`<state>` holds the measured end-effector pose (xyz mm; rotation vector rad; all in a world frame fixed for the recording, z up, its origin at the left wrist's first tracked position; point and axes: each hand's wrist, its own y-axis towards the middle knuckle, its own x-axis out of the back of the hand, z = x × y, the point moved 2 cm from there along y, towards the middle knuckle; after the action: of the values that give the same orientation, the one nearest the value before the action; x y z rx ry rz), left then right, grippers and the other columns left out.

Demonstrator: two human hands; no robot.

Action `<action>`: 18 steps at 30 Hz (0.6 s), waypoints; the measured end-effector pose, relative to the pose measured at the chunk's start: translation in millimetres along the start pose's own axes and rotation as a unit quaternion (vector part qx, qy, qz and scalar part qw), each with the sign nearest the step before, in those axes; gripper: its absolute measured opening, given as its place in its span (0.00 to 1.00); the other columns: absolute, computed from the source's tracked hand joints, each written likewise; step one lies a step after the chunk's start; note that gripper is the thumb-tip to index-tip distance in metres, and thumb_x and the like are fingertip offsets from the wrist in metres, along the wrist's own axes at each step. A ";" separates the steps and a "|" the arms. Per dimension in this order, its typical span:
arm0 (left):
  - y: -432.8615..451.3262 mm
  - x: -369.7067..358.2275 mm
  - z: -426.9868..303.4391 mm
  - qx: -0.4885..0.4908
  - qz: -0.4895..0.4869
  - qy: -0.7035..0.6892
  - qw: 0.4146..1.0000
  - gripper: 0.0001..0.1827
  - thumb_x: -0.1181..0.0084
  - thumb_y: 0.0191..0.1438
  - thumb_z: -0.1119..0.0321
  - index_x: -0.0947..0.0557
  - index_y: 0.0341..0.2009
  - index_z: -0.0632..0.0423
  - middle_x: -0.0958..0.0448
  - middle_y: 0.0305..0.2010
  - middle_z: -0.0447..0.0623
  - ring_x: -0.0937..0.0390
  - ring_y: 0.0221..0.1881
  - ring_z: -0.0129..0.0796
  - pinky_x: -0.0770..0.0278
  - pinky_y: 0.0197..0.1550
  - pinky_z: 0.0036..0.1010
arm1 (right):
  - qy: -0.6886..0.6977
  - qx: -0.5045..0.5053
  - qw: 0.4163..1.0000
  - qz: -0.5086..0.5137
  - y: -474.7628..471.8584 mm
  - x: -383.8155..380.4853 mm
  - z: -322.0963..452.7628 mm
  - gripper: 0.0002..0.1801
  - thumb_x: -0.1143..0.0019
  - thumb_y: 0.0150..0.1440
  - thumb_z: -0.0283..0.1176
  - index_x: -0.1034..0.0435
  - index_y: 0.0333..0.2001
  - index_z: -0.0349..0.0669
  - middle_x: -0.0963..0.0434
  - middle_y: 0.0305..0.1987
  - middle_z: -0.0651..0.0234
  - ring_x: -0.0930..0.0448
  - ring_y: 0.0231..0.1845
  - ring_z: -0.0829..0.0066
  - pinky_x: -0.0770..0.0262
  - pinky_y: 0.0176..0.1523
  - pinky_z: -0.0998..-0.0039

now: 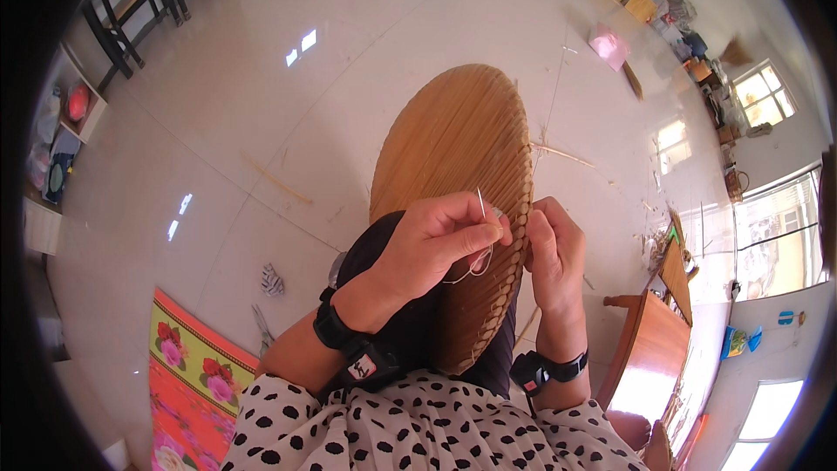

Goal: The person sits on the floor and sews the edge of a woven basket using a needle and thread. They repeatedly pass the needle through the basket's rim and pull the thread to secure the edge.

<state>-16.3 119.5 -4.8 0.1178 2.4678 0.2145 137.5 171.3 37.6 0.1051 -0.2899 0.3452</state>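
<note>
A round woven mat of straw-coloured plant fibre (451, 131) stands tilted on my lap, its stitched rim facing right. My left hand (431, 242) is in front of the mat near that rim, pinching a sewing needle (481, 204) that points upward between thumb and fingers. Pale thread (482, 260) loops below those fingers. My right hand (554, 252) grips the mat's right edge, thumb at the rim, with its other fingers partly hidden behind.
Scissors (263, 327) and a crumpled striped cloth (272, 280) lie on the tiled floor at left, near a floral mat (196, 392). A wooden table (654, 347) stands at right. Plant stalks (562, 155) are scattered beyond the round mat.
</note>
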 end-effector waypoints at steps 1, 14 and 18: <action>0.1 -0.8 0.2 -0.002 0.001 -0.004 1.000 0.07 0.45 0.61 0.70 0.24 0.32 0.59 0.22 0.36 0.52 0.30 0.26 0.25 0.28 0.29 0.22 | -0.041 0.016 0.999 -0.008 2.2 -0.3 -2.0 0.14 0.44 0.58 0.30 0.38 0.27 0.34 0.38 0.18 0.70 0.39 0.21 0.84 0.40 0.23 0.77; -16.4 4.4 -9.5 0.059 0.015 0.000 0.998 0.07 0.44 0.59 0.73 0.24 0.30 0.61 0.22 0.34 0.54 0.30 0.25 0.25 0.28 0.31 0.20 | -0.213 0.098 0.972 -0.033 -11.2 -4.7 13.5 0.15 0.41 0.56 0.27 0.39 0.25 0.35 0.40 0.15 0.64 0.41 0.17 0.80 0.41 0.21 0.74; -11.4 0.7 -17.7 0.041 0.033 0.039 0.998 0.06 0.44 0.59 0.73 0.23 0.31 0.62 0.22 0.34 0.54 0.30 0.25 0.25 0.28 0.31 0.20 | -0.175 0.082 0.981 -0.025 -9.1 -3.9 12.2 0.15 0.41 0.56 0.28 0.40 0.25 0.35 0.40 0.15 0.66 0.41 0.18 0.81 0.41 0.22 0.74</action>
<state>-28.2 106.1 6.4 0.2299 2.5540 0.1499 134.0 159.7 47.5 0.3356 -0.6054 0.3001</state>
